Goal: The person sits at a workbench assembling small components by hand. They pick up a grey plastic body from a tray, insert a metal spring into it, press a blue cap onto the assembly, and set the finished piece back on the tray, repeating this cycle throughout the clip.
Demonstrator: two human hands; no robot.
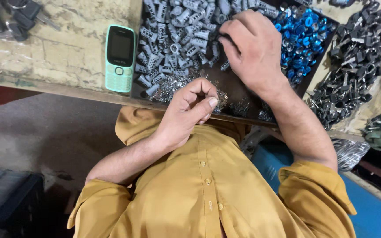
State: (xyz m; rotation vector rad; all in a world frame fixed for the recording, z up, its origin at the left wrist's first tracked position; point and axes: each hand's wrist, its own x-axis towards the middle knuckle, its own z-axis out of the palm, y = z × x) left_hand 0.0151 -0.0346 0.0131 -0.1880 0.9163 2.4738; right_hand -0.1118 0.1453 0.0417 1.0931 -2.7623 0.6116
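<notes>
The right hand (252,48) lies palm down over a dark tray (239,88) on the table (67,53), at about one o'clock from the centre of the view. Its fingers curl down into the pile of grey metal cylinders (173,39) that fills the tray's ten-to-twelve o'clock part; whether the fingertips pinch one of them cannot be told, as the back of the hand hides them.

The left hand (190,108) hovers at the tray's near edge, at about six o'clock from the right hand, drawn into a loose fist with thumb pressed against the bent forefinger. What it may hold inside is hidden. Just behind it lies a small heap of tiny silvery parts (173,88).

At three o'clock from the right hand, blue metal rings (303,39) fill the tray's right end. Further out at three o'clock, a heap of dark keys (353,66) rests on the table. At nine o'clock from the tray lies a mint-green push-button phone (120,58), face up.
</notes>
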